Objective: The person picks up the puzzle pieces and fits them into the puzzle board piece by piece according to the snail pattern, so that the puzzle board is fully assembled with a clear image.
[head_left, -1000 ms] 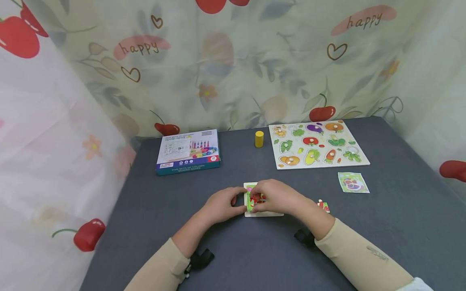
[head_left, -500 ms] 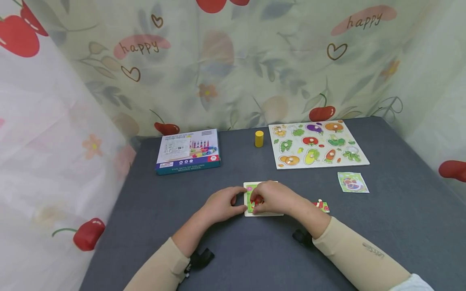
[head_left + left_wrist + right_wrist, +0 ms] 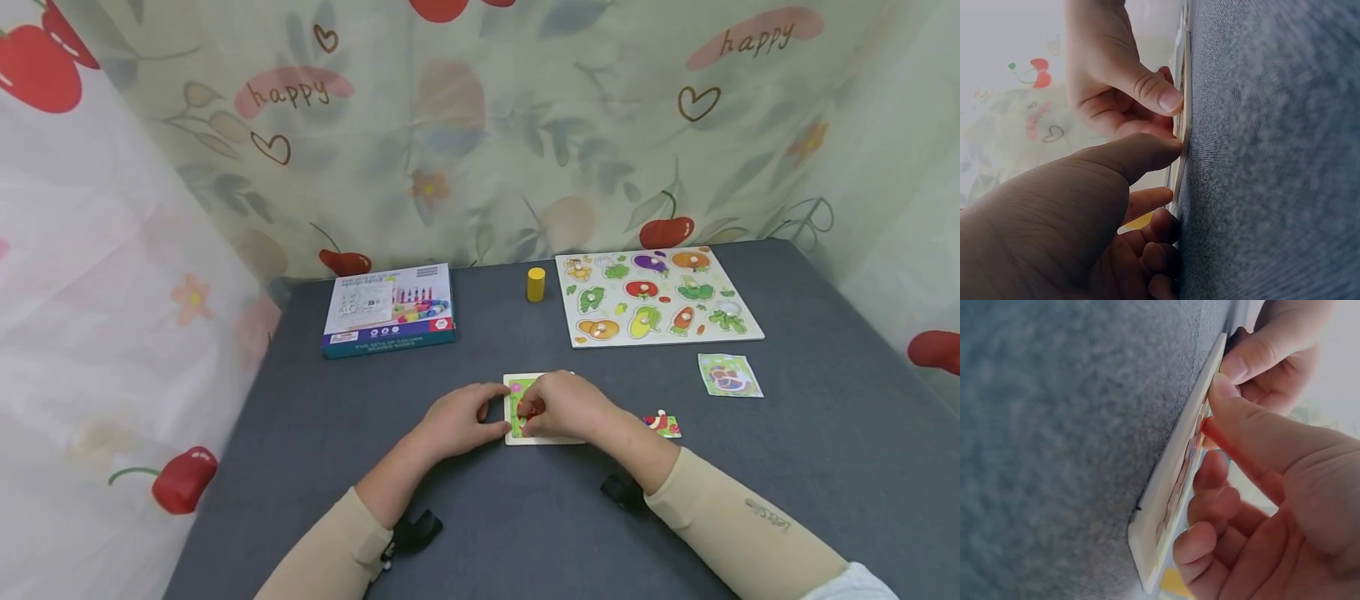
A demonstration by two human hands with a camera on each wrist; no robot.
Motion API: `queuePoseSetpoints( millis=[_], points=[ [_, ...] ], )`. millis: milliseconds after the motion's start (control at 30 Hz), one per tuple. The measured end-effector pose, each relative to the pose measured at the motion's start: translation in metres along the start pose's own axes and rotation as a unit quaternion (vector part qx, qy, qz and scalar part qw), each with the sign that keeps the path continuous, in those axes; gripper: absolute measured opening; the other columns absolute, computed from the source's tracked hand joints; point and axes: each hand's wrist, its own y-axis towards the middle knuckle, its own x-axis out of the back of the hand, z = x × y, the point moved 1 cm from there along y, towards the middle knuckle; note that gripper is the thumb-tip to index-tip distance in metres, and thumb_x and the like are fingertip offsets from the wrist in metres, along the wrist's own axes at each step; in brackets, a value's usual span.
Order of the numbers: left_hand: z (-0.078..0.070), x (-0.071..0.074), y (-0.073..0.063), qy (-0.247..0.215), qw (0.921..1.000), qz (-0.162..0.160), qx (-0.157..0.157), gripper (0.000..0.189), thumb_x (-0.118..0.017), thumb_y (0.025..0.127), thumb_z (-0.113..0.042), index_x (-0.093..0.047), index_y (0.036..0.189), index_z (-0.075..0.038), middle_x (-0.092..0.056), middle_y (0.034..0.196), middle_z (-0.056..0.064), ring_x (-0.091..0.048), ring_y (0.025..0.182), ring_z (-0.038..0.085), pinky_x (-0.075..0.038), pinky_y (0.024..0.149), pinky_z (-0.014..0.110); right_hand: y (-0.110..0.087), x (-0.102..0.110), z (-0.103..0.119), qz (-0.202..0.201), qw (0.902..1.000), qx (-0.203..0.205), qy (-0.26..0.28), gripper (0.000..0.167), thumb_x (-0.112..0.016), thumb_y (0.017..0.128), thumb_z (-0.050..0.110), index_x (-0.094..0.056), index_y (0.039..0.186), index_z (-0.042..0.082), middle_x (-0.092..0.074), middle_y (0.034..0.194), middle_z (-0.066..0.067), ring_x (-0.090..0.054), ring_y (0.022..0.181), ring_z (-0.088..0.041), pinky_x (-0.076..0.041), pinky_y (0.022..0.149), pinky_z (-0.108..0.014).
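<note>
A small wooden puzzle board [image 3: 555, 441] with a pale rim and a green picture lies flat on the table. My left hand [image 3: 463, 422] holds its left edge between thumb and forefinger. Over the board, my right hand [image 3: 572, 407] pinches a red-and-green puzzle piece [image 3: 524, 407] near the left side. The fingers cover most of that piece and much of the board. In the right wrist view, the right thumb [image 3: 1225, 387] reaches down at the board's far end, close to the left thumb. Beside the right wrist lies a loose red-and-green puzzle piece [image 3: 662, 424].
Farther back stand a flat boxed set [image 3: 387, 310], a yellow cylinder [image 3: 536, 285] and a large vegetable peg puzzle [image 3: 660, 297]. A small picture card [image 3: 730, 376] lies to the right on the dark grey table [image 3: 525, 533]. A patterned curtain hangs behind.
My right hand and forearm have shifted slightly left over the board, so more of the loose piece shows. The left hand keeps its place on the board's edge.
</note>
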Motion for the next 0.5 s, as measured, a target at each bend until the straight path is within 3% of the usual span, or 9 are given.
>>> queuePoseSetpoints(
  millis=[200, 500],
  points=[
    [-0.001, -0.001, 0.002, 0.004, 1.0, 0.003, -0.004, 0.052, -0.073, 0.095, -0.04, -0.062, 0.141, -0.02, -0.05, 0.073, -0.003, -0.045, 0.062, 0.013, -0.032, 0.057, 0.031, -0.009, 0.007, -0.003, 0.001, 0.9996, 0.021, 0.016, 0.022, -0.087, 0.083, 0.02, -0.081, 0.104, 0.016, -0.064, 0.081, 0.012, -0.055, 0.072, -0.009, -0.047, 0.069, -0.032],
    [-0.001, 0.0, 0.001, 0.002, 1.0, 0.001, -0.003, 0.055, -0.075, 0.093, -0.041, -0.061, 0.143, -0.02, -0.05, 0.074, -0.002, -0.045, 0.062, 0.015, -0.032, 0.058, 0.032, -0.029, 0.025, 0.0, -0.004, 0.9992, 0.005, 0.041, 0.03, -0.087, 0.083, 0.019, -0.08, 0.112, 0.012, -0.06, 0.083, 0.008, -0.055, 0.077, -0.012, -0.046, 0.071, -0.033]
  ],
)
